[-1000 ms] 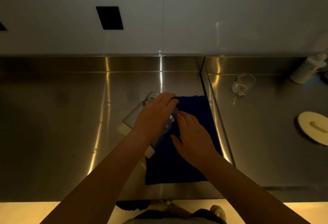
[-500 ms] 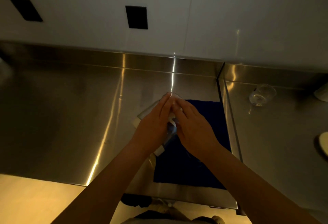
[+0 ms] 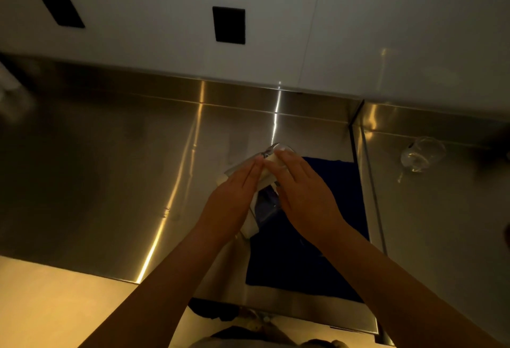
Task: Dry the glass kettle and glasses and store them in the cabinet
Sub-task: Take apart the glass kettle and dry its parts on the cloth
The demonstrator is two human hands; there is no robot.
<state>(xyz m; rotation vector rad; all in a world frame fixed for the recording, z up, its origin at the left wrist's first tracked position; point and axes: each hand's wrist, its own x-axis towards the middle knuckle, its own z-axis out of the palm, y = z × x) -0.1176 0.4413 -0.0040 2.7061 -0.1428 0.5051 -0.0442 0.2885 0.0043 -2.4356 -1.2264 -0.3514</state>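
On the steel bench (image 3: 116, 182), at the left edge of a dark blue cloth (image 3: 317, 243), the glass kettle (image 3: 265, 204) lies on its side, its mouth pointing away from the person. Both hands cover it. The left hand (image 3: 234, 198) lies on the kettle's left side with fingers straight and together, a flat, open grip, pressing rather than curling. The right hand (image 3: 300, 190) rests on the upper end, fingers also extended, their tips touching a pale part near the mouth. A single glass (image 3: 422, 154) lies tipped on the neighbouring steel surface to the right, well apart from the kettle.
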